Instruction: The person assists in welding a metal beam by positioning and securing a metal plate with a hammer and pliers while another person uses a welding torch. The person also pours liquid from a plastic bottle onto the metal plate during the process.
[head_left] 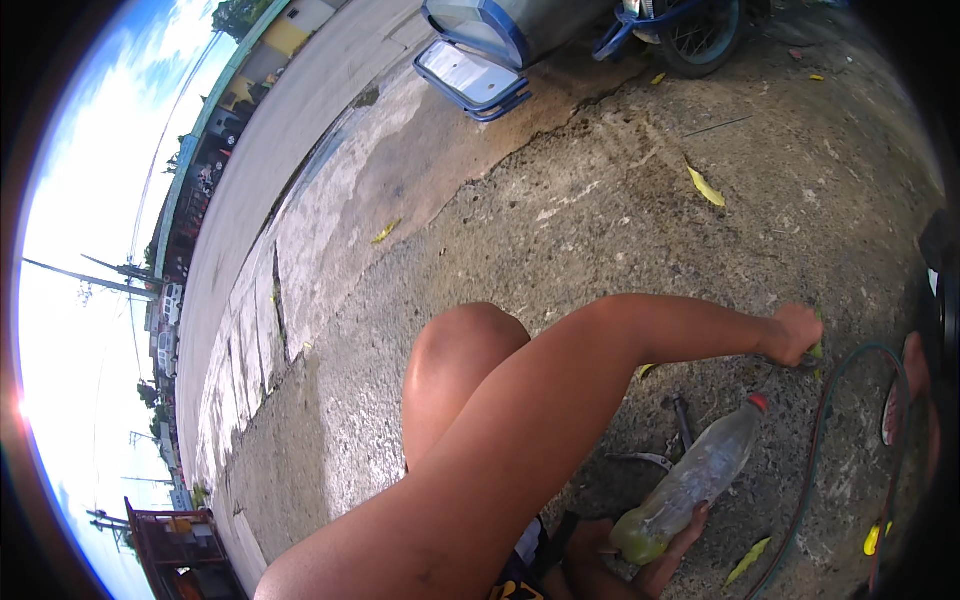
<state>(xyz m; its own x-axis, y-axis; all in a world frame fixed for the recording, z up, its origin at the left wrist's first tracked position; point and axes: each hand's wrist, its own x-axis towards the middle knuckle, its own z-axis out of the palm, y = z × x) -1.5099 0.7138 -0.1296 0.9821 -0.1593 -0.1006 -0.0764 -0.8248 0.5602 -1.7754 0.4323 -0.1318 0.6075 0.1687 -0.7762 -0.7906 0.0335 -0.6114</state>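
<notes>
My left arm crosses the view and bends at the elbow. At its end my left hand (795,335) is closed low over the rough concrete, by a thin green bit too small to name. Near the lower edge my right hand (690,540) wraps round the lower part of a clear plastic bottle (700,455). The bottle lies slanted, its red cap toward the upper right and something yellow-green in its base. Beside the bottle, on the concrete, are a dark metal tool (683,420) and a curved metal piece (640,458), both partly hidden. My bent knee (465,335) shows behind the arm.
A thin green and reddish hose (818,440) loops across the ground at right, near a bare foot (914,370) and a flip-flop (890,418). Yellow leaves (705,187) lie scattered. Farther off are a blue-framed panel (470,75), a spoked wheel (703,40) and a road (240,170).
</notes>
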